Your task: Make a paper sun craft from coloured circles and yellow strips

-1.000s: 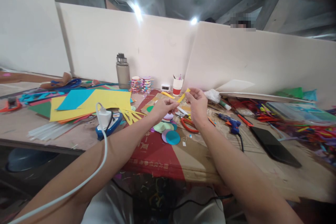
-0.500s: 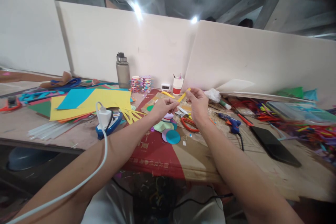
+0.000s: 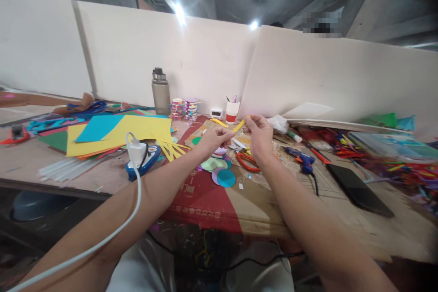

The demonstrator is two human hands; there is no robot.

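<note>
Left hand (image 3: pixel 212 142) and right hand (image 3: pixel 260 136) are tightly pinching yellow strip (image 3: pixel 239 126); end now curving beside right hand, apparently shaping.

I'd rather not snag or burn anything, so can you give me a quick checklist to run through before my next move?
1. Yellow strip pinched by both the left hand and the right hand: ok.
2. Scissors put down, not held: ok, they lie on the work surface.
3. Glue gun out of both hands: ok, it lies to the right of the right hand.
4. Glue gun cool: cannot tell.
5. White cable clear of the left forearm in this view: not ok, it crosses in front.
6. Bottle upright: ok.
</note>
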